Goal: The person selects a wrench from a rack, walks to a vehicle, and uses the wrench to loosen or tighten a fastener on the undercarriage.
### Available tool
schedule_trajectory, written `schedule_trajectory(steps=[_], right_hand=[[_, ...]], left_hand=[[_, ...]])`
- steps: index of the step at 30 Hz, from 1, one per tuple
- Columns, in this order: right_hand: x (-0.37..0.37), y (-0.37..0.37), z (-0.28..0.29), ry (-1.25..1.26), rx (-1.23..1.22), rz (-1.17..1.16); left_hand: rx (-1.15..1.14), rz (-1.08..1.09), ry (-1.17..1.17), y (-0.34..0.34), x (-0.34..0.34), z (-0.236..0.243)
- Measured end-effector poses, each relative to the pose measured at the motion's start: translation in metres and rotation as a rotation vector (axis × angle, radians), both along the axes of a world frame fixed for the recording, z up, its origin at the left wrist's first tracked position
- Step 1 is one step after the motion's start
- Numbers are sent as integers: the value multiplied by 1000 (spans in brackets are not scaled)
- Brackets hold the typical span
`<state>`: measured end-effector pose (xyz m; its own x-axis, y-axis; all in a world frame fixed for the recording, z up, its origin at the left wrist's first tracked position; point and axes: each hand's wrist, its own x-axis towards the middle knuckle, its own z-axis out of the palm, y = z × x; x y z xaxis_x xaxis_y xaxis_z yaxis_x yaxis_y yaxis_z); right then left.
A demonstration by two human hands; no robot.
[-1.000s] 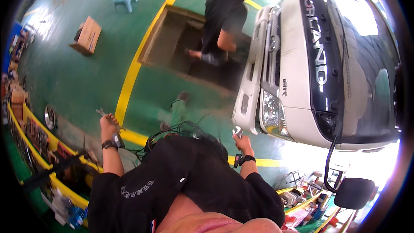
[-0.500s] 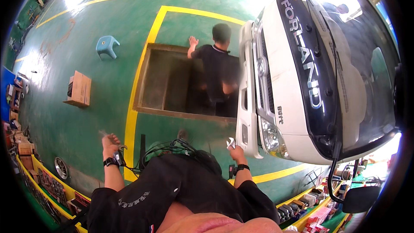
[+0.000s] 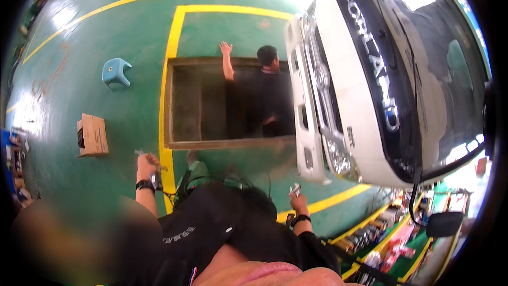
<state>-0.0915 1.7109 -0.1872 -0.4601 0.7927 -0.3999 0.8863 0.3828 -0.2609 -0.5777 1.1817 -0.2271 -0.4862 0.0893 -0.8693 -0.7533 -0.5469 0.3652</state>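
My left hand is closed around a metal wrench, whose curved jaw sticks out beside the wrist. Something pale shows past the fingertips, too blurred to make out. My right hand is closed on a shiny wrench with its head pointing up, close to the front corner of a white truck. Both wrists carry dark bands with small devices. Before me is a sunken floor pit, where a co-worker in a dark shirt stands, one arm stretched over its far edge.
A blue plastic stool and an open cardboard box stand on the green floor at left. Yellow lines border the pit. Shelves of parts line the lower right, under the truck's mirror. A blurred patch hides the lower left.
My view has shifted; a foot of mine now shows by the pit's near edge. The co-worker has sunk lower in the pit and turned the head right. Both wrenches stay in my hands.
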Motion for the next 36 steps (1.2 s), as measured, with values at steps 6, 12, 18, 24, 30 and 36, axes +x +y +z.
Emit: schedule_trajectory(steps=[6,12,18,24,30,36], right_hand=[[-31,-84,40,5,-306,-562],[-32,-173,75,-41,-343,-790],[18,-245,65,-177,-345,-913],[-2,-284,68,-119,-396,-1103],[7,-285,17,20,-502,-1160],[34,-275,-5,-38,-268,-995]], left_hand=[[13,-144,-38,37,-99,23],[1,-299,-107,62,-152,2],[58,-419,-178,99,-167,-11],[52,-491,-91,135,-178,2],[77,-640,-18,135,-198,28],[-252,-933,149,179,-170,44]])
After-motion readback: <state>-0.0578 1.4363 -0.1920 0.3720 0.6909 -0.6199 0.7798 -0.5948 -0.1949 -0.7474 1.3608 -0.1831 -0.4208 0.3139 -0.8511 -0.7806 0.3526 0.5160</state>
